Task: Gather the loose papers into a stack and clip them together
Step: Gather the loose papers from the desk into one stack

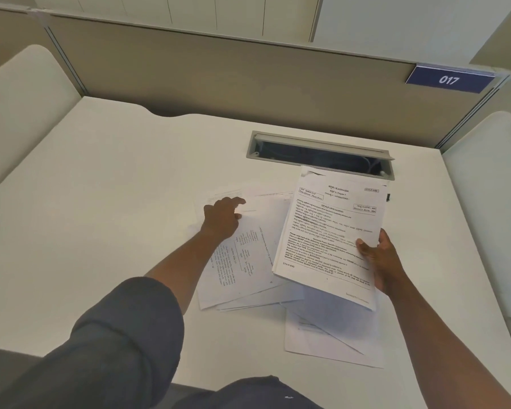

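Right hand (376, 255) grips a bundle of papers (331, 231) w/ thumb on top; left hand (222, 216) rests, fingers bent, on loose sheets (242, 270) on desk (101, 202).

White desk (106, 208) with a cable slot (322, 154); strewn across it, overlapping loose papers (242, 278).

white desk (101, 202), rear edge has a curved notch at the left. grey cable tray slot (319, 154) set into the desktop near the back, lid flipped up, dark cables inside. beige partition panel (219, 78) along the back, blue number plate (450, 80) reading 017 at its top right. pale rounded side dividers, one left (21, 107), one right (490, 184).
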`<state>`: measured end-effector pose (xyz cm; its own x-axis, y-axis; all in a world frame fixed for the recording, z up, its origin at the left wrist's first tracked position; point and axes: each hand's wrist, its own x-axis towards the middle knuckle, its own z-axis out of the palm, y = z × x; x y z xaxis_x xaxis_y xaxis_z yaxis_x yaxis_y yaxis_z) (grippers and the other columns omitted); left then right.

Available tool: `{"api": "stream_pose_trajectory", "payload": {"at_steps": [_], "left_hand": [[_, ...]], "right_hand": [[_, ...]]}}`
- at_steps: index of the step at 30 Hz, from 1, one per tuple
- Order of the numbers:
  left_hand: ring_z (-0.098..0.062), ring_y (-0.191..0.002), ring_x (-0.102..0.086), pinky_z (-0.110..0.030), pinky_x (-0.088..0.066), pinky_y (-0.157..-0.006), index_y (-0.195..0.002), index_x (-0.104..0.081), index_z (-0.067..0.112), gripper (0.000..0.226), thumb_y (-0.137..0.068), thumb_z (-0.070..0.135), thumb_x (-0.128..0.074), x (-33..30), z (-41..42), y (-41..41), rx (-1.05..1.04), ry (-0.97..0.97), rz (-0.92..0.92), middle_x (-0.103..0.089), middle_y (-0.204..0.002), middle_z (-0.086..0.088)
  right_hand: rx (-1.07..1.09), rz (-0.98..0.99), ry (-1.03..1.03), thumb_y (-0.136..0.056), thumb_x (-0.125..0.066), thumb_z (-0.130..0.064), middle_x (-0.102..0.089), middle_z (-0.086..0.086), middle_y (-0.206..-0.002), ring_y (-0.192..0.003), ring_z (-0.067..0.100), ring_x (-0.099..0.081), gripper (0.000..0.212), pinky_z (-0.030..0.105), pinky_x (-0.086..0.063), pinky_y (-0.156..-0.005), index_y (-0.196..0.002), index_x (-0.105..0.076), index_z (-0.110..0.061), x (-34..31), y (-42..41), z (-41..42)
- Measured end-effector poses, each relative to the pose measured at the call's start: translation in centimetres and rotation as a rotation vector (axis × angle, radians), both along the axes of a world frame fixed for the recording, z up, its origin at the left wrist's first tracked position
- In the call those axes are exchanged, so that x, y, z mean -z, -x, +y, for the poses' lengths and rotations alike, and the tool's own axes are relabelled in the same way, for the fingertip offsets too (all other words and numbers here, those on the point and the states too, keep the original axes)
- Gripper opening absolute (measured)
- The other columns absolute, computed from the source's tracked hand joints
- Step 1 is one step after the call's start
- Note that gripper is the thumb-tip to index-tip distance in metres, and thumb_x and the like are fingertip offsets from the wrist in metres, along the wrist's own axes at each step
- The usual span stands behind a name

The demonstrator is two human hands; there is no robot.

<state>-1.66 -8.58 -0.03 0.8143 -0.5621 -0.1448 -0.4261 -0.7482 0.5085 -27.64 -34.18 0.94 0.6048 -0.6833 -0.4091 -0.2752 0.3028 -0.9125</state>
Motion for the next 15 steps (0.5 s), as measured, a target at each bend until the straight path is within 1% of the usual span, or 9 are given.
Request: {"api": "stream_pose_trajectory", "payload": {"at_steps": [1,3,7,9,11,13,15], "left_hand": [[-0.023,-0.13,-0.046,-0.039,-0.025,-0.105,-0.134,-0.053,0.027,0.041,-0.095,0.013,-0.053,0.2,0.2,0.1,-0.017,-0.024,-0.005,-0.056,-0.133,-0.002],[-0.026,-0.131,-0.044,-0.04,-0.028,-0.105,-0.135,-0.051,0.025,0.044,-0.093,0.014,-0.057,0.7,1.1,0.2,-0.092,-0.054,-0.005,-0.05,-0.137,-0.007],[-0.032,-0.121,-0.048,-0.042,-0.036,-0.098,-0.13,-0.052,0.019,0.047,-0.085,0.017,-0.066,1.7,4.0,0.8,-0.325,-0.121,0.011,-0.05,-0.128,-0.014],[-0.034,-0.118,-0.049,-0.043,-0.04,-0.096,-0.129,-0.048,0.014,0.053,-0.084,0.027,-0.07,2.0,5.2,1.3,-0.437,-0.185,0.056,-0.048,-0.126,-0.016],[-0.035,-0.12,-0.047,-0.045,-0.041,-0.096,-0.128,-0.042,0.01,0.067,-0.079,0.041,-0.075,1.9,5.7,2.0,-0.551,-0.273,0.144,-0.045,-0.129,-0.018],[-0.034,-0.124,-0.041,-0.045,-0.04,-0.097,-0.128,-0.038,0.008,0.085,-0.069,0.051,-0.081,1.6,5.8,2.6,-0.669,-0.336,0.275,-0.04,-0.132,-0.017],[-0.031,-0.124,-0.039,-0.041,-0.041,-0.089,-0.128,-0.034,0.006,0.098,-0.06,0.054,-0.086,1.4,5.6,3.2,-0.711,-0.362,0.372,-0.037,-0.132,-0.016]], "right_hand": [[-0.004,0.005,0.003,-0.091,-0.066,-0.005,-0.066,0.007,-0.128,-0.112,0.037,-0.064,0.046,0.061,-0.05,-0.094,-0.132,-0.05,-0.017,0.1,0.0,-0.1],[-0.013,0.013,0.003,-0.091,-0.065,-0.006,-0.066,0.007,-0.128,-0.112,0.037,-0.064,0.046,0.061,-0.05,-0.094,-0.133,-0.049,-0.017,0.3,0.0,-0.3],[-0.032,0.017,-0.005,-0.091,-0.064,-0.005,-0.065,0.006,-0.128,-0.112,0.036,-0.064,0.046,0.06,-0.05,-0.094,-0.133,-0.049,-0.018,0.8,-0.6,-0.2],[-0.042,0.019,-0.005,-0.092,-0.063,-0.004,-0.065,0.005,-0.129,-0.112,0.034,-0.064,0.046,0.058,-0.05,-0.095,-0.133,-0.049,-0.018,1.0,-1.0,0.0],[-0.054,0.025,-0.005,-0.092,-0.062,-0.004,-0.064,0.004,-0.13,-0.112,0.032,-0.064,0.046,0.055,-0.051,-0.094,-0.134,-0.049,-0.018,1.0,-1.3,0.2],[-0.062,0.028,-0.014,-0.093,-0.062,-0.004,-0.064,0.004,-0.129,-0.111,0.031,-0.064,0.046,0.052,-0.052,-0.093,-0.134,-0.049,-0.017,1.2,-1.6,0.5],[-0.072,0.032,-0.014,-0.093,-0.062,-0.004,-0.064,0.004,-0.13,-0.112,0.031,-0.064,0.045,0.052,-0.052,-0.094,-0.134,-0.049,-0.017,1.3,-1.9,0.7]]}}
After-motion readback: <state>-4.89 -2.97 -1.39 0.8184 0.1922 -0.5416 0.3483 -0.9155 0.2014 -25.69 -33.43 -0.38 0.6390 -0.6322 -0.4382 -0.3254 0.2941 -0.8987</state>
